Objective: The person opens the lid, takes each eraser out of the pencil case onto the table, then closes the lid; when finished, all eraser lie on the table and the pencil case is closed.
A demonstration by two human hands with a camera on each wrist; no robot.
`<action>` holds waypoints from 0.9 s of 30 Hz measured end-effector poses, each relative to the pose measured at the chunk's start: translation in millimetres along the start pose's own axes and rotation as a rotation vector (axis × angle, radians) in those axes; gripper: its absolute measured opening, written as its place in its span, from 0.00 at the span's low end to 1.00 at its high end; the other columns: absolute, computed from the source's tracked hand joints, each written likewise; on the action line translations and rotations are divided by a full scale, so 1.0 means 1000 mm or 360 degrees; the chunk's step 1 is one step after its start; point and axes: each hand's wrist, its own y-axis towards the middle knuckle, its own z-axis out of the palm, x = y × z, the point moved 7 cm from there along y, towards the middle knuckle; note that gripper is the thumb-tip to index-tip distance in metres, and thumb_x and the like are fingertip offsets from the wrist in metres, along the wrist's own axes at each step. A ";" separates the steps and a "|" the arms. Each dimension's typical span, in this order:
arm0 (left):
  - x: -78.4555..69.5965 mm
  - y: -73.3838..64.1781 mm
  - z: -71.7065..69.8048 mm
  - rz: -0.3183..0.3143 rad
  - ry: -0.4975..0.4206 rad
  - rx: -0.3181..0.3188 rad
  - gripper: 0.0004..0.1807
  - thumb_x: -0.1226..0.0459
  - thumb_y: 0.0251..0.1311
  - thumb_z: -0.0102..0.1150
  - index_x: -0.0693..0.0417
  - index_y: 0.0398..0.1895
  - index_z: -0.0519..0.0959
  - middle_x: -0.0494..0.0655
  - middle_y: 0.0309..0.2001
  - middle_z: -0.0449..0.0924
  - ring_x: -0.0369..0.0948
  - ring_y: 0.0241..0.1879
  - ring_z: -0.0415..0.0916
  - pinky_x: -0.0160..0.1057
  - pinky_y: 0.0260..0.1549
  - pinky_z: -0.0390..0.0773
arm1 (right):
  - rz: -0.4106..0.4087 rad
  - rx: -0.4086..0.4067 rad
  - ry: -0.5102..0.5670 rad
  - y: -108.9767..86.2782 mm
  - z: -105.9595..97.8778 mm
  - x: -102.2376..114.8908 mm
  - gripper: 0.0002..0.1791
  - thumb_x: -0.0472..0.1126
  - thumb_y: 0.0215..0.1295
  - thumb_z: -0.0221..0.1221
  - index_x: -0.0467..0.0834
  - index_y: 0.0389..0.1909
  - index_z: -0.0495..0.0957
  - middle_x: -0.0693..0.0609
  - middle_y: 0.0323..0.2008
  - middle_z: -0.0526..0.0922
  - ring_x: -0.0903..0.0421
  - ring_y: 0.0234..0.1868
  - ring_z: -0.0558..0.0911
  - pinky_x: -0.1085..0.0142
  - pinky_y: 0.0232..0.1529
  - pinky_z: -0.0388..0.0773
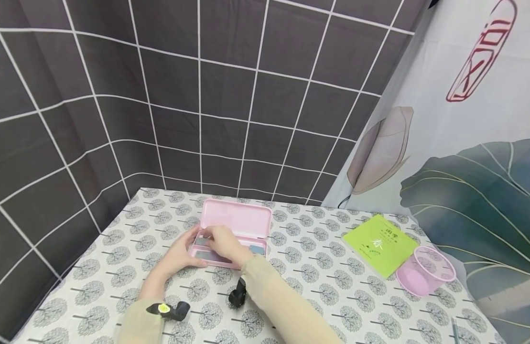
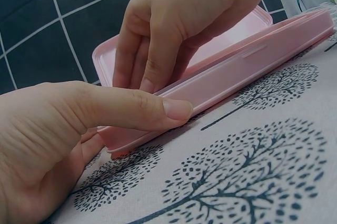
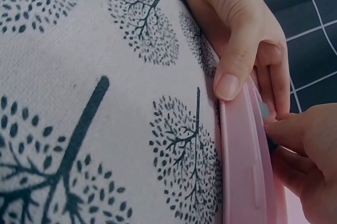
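A pink pencil case lies on the table with its lid raised at the back. My left hand grips the left end of the case, its thumb along the front wall and the fingers behind the end. My right hand reaches down into the case from above, fingers bent. Between its fingertips a small dark object partly shows, mostly hidden, its kind unclear. Close by is a light grey piece. A blue-grey piece lies in the right part of the case.
To the right on the tree-print tablecloth lies a green book. Against its corner stands a pink-rimmed, see-through cup. A thin pen-like thing is near the right front edge. A dark checked curtain hangs behind.
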 end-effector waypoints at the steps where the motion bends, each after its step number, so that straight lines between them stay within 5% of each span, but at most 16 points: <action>1: 0.000 0.000 0.000 0.0000 -0.0004 0.0000 0.64 0.66 0.33 0.80 0.67 0.75 0.49 0.69 0.74 0.51 0.65 0.71 0.54 0.57 0.71 0.58 | -0.0001 -0.0002 -0.0006 0.000 0.000 0.000 0.18 0.33 0.63 0.60 0.41 0.54 0.81 0.49 0.49 0.86 0.56 0.46 0.86 0.75 0.47 0.82; 15: 0.000 0.001 0.001 0.0019 -0.0025 0.0000 0.64 0.67 0.33 0.80 0.68 0.75 0.50 0.70 0.73 0.53 0.65 0.71 0.55 0.57 0.70 0.60 | 0.0030 -0.0022 0.0051 0.001 -0.002 0.000 0.17 0.34 0.61 0.63 0.41 0.51 0.82 0.50 0.43 0.88 0.58 0.41 0.86 0.79 0.43 0.81; 27: 0.001 0.001 -0.001 0.0020 -0.0038 -0.0001 0.64 0.66 0.33 0.80 0.67 0.75 0.50 0.69 0.73 0.53 0.64 0.71 0.55 0.56 0.71 0.59 | 0.0021 -0.0043 0.0094 0.001 0.000 0.001 0.15 0.34 0.61 0.62 0.40 0.50 0.83 0.48 0.45 0.88 0.56 0.47 0.86 0.76 0.49 0.82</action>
